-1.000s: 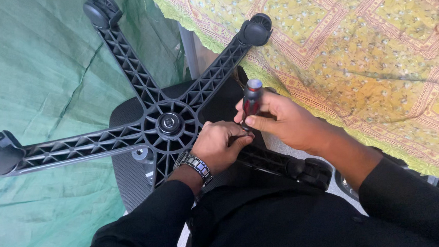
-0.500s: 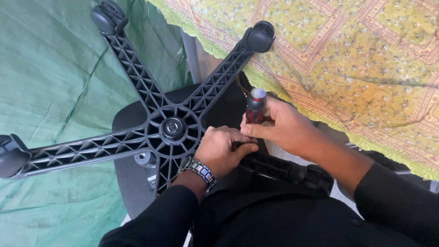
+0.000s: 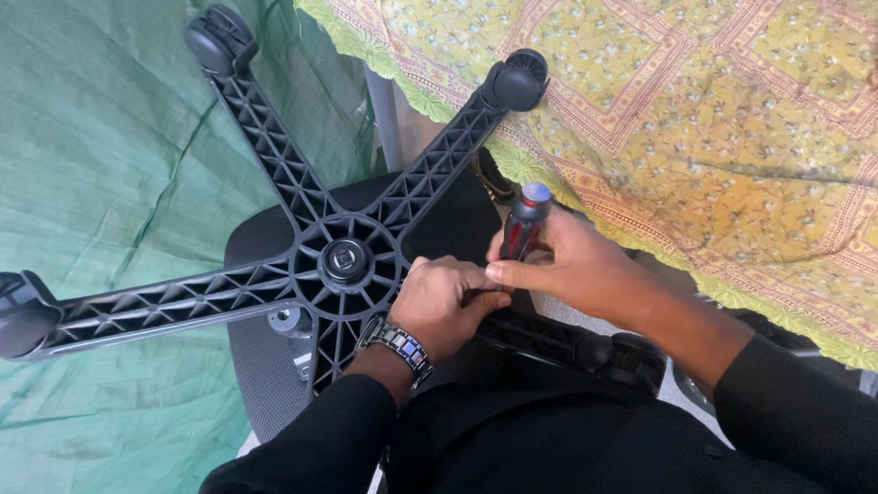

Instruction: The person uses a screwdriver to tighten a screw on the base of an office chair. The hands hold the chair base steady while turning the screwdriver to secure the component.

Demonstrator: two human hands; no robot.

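Observation:
An office chair lies upturned, its black star-shaped base (image 3: 286, 185) facing me with castor wheels (image 3: 515, 78) at the arm ends. My right hand (image 3: 580, 265) grips a screwdriver (image 3: 520, 228) with a red and black handle, held upright beside the base's hub (image 3: 345, 260). My left hand (image 3: 447, 302), with a metal watch (image 3: 399, 341) on its wrist, is curled closed just below the screwdriver, fingertips meeting the right hand's. What those fingers pinch is hidden. Both sleeves are black.
A yellow patterned cloth (image 3: 712, 102) covers a surface to the right, its green edge close to the hands. A green sheet (image 3: 74, 156) hangs at the left. The chair's dark seat (image 3: 265, 366) lies under the base. Another castor (image 3: 2, 315) sits at far left.
The view has shifted slightly, so the chair base sits a little lower and further right in frame. Both hands stay together at the screwdriver with the same grip.

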